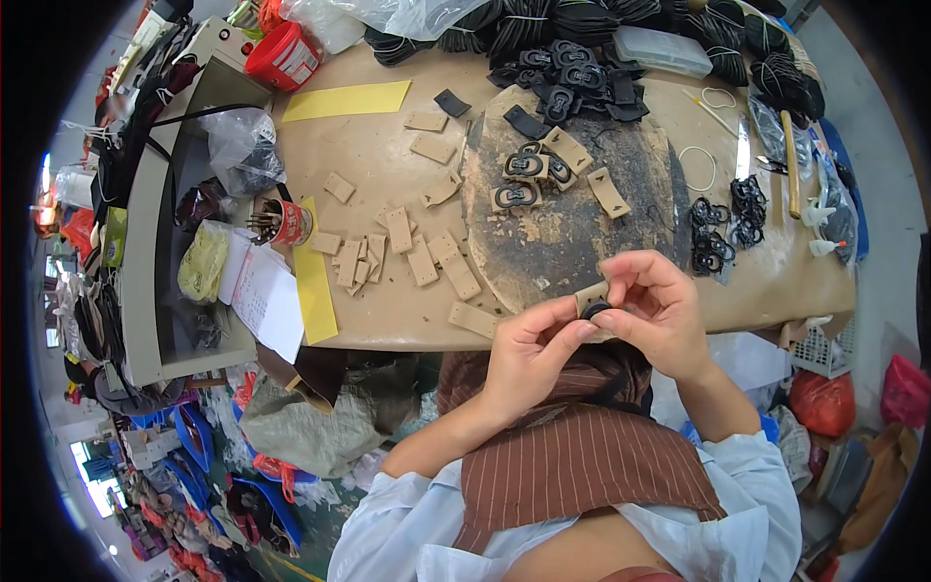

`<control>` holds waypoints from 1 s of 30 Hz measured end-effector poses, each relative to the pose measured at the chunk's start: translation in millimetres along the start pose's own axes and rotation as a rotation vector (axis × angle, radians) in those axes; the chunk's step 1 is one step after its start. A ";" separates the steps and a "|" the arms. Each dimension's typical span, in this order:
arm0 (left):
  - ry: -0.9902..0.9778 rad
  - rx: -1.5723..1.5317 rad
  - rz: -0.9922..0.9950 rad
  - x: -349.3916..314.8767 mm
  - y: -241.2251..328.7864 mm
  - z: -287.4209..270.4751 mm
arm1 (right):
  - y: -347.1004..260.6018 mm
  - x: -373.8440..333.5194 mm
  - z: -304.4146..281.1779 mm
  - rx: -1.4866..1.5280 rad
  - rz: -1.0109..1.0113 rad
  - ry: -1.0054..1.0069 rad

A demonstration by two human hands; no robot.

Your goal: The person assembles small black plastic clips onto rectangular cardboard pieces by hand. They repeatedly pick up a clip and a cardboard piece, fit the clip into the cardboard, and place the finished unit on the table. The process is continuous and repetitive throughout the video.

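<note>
At the near edge of the table, both hands pinch one small beige tab (589,293) with a black ring-like piece (593,309) against it. My left hand (533,351) grips from the left, its thumb and index finger closed. From the right, the thumb and bent fingers of my right hand (661,312) close on the same tab and black piece. My fingertips hide part of both. Beyond my hands, a worn round board (562,257) carries beige tabs with black rings (517,196) and a loose beige tab (608,194).
Several loose beige tabs (399,231) lie left of the board. Black pieces (572,78) are heaped at its far side, and black rings (713,238) lie to the right. A hammer (790,165), a red bucket (283,56), a can of tools (289,221) and yellow strips (347,100) surround these.
</note>
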State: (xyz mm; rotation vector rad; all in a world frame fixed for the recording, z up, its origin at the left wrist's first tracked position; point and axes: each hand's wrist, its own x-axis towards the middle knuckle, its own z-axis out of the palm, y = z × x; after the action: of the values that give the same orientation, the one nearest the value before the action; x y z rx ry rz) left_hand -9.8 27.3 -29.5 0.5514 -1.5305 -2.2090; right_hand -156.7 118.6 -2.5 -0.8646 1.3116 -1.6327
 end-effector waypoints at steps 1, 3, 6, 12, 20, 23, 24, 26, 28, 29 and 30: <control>0.015 0.020 0.016 -1.6 -4.5 -0.2 | -1.8 1.0 1.0 -0.006 0.011 0.005; 0.049 0.075 0.073 -1.6 -6.8 2.3 | -2.3 3.8 -2.8 -0.076 -0.003 -0.061; 0.077 0.221 0.205 4.3 -1.6 6.2 | -0.9 10.6 -14.5 -0.171 -0.068 -0.193; -0.090 0.602 0.132 29.8 28.0 -10.4 | 9.1 20.5 -16.2 0.176 0.132 -0.105; 0.134 0.038 0.019 32.5 15.9 -14.5 | 15.4 13.4 -12.8 0.172 0.132 0.079; 0.183 0.055 0.087 31.1 6.5 -12.9 | 13.9 14.2 -11.8 0.070 0.118 0.109; 0.192 0.052 0.073 32.3 6.1 -11.9 | 14.3 14.4 -12.7 0.088 0.134 0.081; 0.127 -0.042 -0.031 35.2 6.4 -14.3 | 14.2 15.5 -16.0 0.125 0.161 0.024; -0.024 -0.222 -0.210 37.1 7.1 -21.5 | 12.7 19.4 -21.9 0.238 0.248 -0.032; -0.020 -0.238 -0.213 37.6 7.2 -21.4 | 12.0 20.7 -23.4 0.296 0.290 -0.056; -0.017 -0.255 -0.217 37.9 7.4 -20.9 | 13.3 20.6 -23.3 0.240 0.271 -0.044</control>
State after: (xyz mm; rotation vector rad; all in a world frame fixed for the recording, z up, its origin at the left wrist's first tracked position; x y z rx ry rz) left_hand -30.0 -11.4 -32.9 0.6430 -1.2190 -2.5294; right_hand -183.3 107.7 -20.3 -0.5494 1.1213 -1.5089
